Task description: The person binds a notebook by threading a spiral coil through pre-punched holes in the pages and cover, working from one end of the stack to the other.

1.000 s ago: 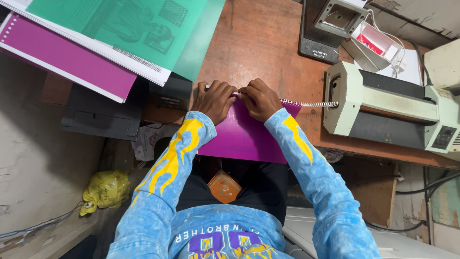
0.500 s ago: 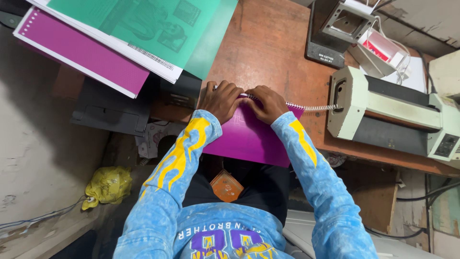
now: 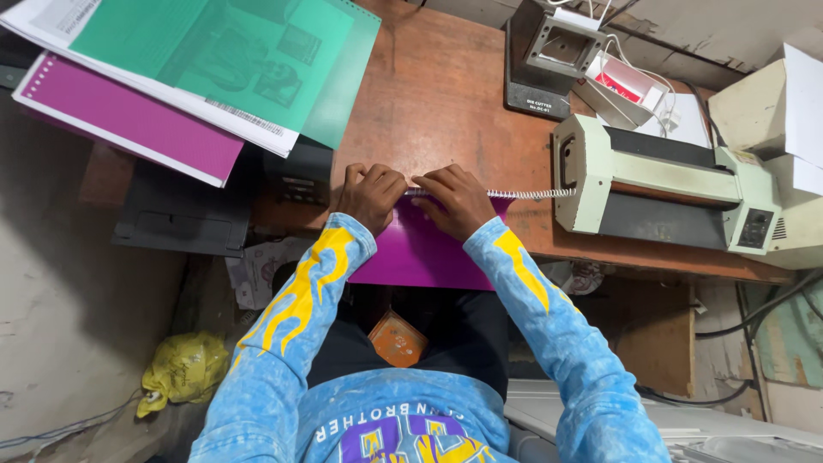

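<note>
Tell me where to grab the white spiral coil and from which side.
Probably take the spiral coil at its free end, coming from the right: that stretch juts bare past the purple booklet toward the laminator, while the left hand and right hand cover the rest.

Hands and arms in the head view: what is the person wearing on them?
Both arms wear long light-blue mottled sleeves with yellow flame shapes running down each forearm. The left hand and right hand are bare: no gloves, and no rings or watch that I can see.
</note>
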